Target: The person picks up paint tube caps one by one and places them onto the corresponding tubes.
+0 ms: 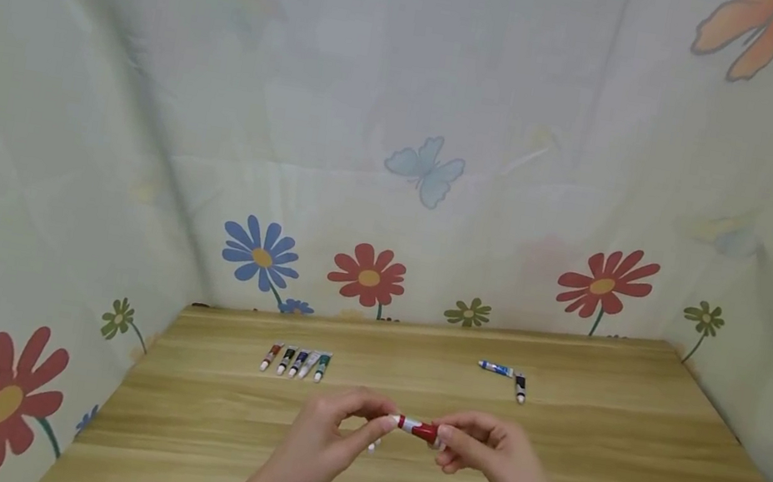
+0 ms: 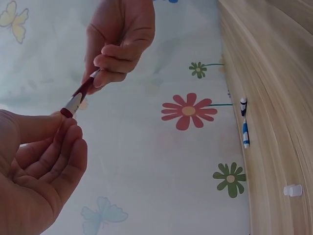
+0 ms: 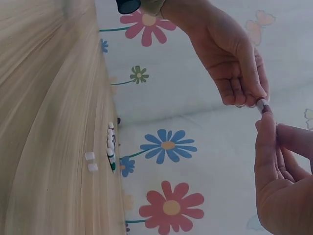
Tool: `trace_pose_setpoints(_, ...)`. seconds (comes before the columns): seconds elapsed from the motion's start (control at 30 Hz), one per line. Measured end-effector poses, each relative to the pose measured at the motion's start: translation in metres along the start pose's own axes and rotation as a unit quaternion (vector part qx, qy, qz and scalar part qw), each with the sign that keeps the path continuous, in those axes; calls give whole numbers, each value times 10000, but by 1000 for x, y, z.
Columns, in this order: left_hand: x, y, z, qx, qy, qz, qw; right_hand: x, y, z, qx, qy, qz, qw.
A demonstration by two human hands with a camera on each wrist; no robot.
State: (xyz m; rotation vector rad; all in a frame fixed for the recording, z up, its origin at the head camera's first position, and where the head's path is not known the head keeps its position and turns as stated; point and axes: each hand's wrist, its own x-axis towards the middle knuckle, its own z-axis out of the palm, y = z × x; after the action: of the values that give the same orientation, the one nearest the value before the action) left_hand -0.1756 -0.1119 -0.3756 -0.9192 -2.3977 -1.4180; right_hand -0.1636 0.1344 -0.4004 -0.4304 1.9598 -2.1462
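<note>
A small red and silver paint tube (image 1: 419, 429) is held up in front of me, nearly level, above the table. My left hand (image 1: 331, 439) pinches its left end between thumb and fingertips, where a bit of white shows. At the other end, the thumb and fingers of my right hand (image 1: 493, 453) grip the tube. In the left wrist view most of the tube's red body (image 2: 78, 98) is visible between both hands. Below on the wood lie two small white caps (image 3: 89, 155), mostly hidden behind my left hand in the head view.
On the wooden table (image 1: 597, 443), several paint tubes (image 1: 299, 362) lie in a row at back left. A blue tube (image 1: 495, 369) and a dark tube (image 1: 521, 388) lie at back right. Flower-printed cloth (image 1: 477, 247) hangs around the table's back and sides.
</note>
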Motion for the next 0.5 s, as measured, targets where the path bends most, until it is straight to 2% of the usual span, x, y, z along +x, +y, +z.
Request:
trace_pose_setpoints(0.07,1,-1,1,69,36,-95,9999,0,0,0,-227,68,-38,9997)
trace_pose_setpoints(0.13,2,-2,1,131,114,-189,9997,-1,0,0,-539,9,-269,9982)
trace_pose_setpoints(0.2,2,-3,1,145,181,-262,9994,-2,1,1,-966,-97,-661,9931)
trace_pose_setpoints(0.27,2,-4,2,132,224,-320,9992,-3,3,2,-1410,-226,-1257,9817)
trace_pose_setpoints(0.37,2,-6,2,45,165,-375,9992,-2,7,3,-2178,-155,-2204,9507)
trace_pose_setpoints(0.5,2,-6,2,-106,52,-434,9990,0,9,3,-2989,79,-3290,8958)
